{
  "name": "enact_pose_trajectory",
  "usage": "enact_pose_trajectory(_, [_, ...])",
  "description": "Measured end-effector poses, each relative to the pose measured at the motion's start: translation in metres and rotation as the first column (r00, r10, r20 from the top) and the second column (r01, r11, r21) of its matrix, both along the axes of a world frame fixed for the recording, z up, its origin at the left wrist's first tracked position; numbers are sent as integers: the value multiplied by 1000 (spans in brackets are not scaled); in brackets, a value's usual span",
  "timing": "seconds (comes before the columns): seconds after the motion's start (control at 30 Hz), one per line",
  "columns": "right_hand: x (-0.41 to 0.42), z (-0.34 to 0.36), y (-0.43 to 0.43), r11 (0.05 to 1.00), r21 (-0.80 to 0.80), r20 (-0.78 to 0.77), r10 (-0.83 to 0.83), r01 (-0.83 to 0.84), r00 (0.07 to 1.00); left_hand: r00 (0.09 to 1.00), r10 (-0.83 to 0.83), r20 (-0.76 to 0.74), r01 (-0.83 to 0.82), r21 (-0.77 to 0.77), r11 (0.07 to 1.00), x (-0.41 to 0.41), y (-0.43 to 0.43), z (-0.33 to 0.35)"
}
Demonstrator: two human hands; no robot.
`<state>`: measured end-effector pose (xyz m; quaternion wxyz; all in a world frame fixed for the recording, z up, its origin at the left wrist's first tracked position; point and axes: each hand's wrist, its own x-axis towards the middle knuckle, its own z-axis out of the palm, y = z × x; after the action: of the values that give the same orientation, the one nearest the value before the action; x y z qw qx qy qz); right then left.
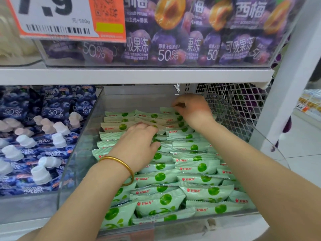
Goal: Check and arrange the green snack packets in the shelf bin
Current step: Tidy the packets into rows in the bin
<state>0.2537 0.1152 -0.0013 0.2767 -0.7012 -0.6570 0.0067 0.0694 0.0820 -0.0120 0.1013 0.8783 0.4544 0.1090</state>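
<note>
A clear plastic shelf bin sits on the lower level of a white metal store shelf, with pale floor tiles to the right. It is packed with several dozen green snack packets, too many to count. They are glossy pillow-shaped wrappers with crimped ends, each printed with a green round fruit, and they stand in overlapping rows from front to back.

The left hand, wearing one smooth gold bangle, lies on the middle rows with bent fingers; whether it grasps anything cannot be told. Further back, the right hand pinches the top edge of a rear packet, beside white wire mesh.

A neighbouring bin holds blue spouted pouches. Above are purple pouches and one price tag.
</note>
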Motion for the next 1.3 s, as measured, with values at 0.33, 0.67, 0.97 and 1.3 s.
enact_pose_trajectory(0.33, [-10, -4, 19, 978, -53, 264, -181, 202, 947, 1000, 1, 15, -1, -10, 1000, -1, 1, -1])
enact_pose_trajectory(0.67, [-20, 5, -36, 862, 499, 176, -4, -86, 984, 927, 117, 356, -123, -6, 992, -4, 3, 8])
enact_pose_trajectory(0.97, [-49, 23, -83, 789, 587, -129, 311, -180, 942, 733, 43, 679, 14, -78, 997, -11, -25, 21])
enact_pose_trajectory(1.3, [-55, 4, -102, 899, 378, -631, 426, -222, 649, 474, 282, 834, 199, -413, 889, -40, -26, 23])
